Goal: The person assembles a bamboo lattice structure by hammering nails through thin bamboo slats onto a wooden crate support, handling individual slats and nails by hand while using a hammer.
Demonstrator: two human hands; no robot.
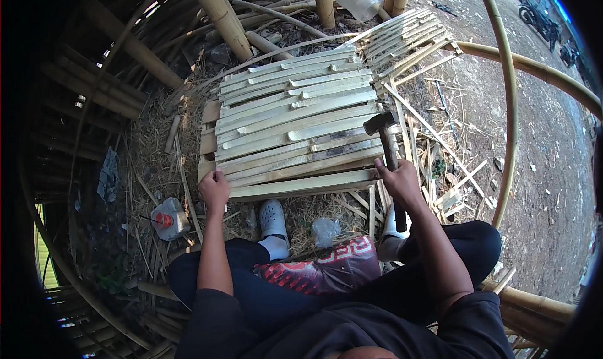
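Bamboo slat panel, pale with knobby nodes and dark patches

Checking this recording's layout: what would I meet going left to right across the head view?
Bluish scrap → plastic bag with something red → left grip → left shoe → crumpled clear plastic → hammer → motorbike.

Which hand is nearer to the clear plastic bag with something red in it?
Left. The left hand is at the left end of the slats, beyond the bag and to its right; the right hand, holding the hammer, is farther right.
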